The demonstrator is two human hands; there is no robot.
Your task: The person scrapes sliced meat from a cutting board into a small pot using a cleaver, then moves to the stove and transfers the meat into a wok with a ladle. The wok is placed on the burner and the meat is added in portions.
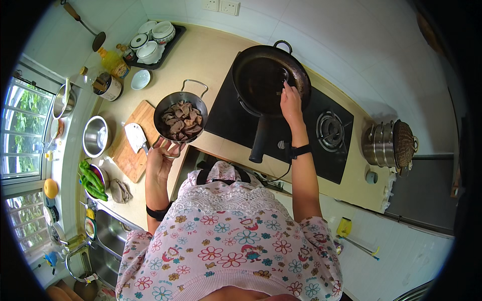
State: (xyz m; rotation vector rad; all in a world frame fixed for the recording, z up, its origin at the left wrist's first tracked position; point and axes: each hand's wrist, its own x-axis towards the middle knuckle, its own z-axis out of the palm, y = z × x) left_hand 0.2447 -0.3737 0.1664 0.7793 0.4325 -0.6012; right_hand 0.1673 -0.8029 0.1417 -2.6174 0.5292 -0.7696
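Observation:
My left hand (160,156) holds a two-handled metal pan (156,113) by its near wire handle, fingers under the rim. Sliced, cooked-looking meat, perhaps liver (181,122), fills the pan's bottom. Over the inside of a large dark wok (256,79) on the gas hob, my right hand (292,99) reaches with its fingers bunched together. Something small and dark shows at the fingertips; I cannot tell what it is or whether it is gripped. The wok's thick black handle (258,141) points towards me.
A cleaver (135,136) lies on a wooden cutting board (130,165) at left. Nearby are a steel bowl (96,136), green peppers (92,180), a cloth (120,191) and bottles (111,88). A bare gas burner (333,128) and a stacked steamer (380,145) stand at right. The sink (113,225) is lower left.

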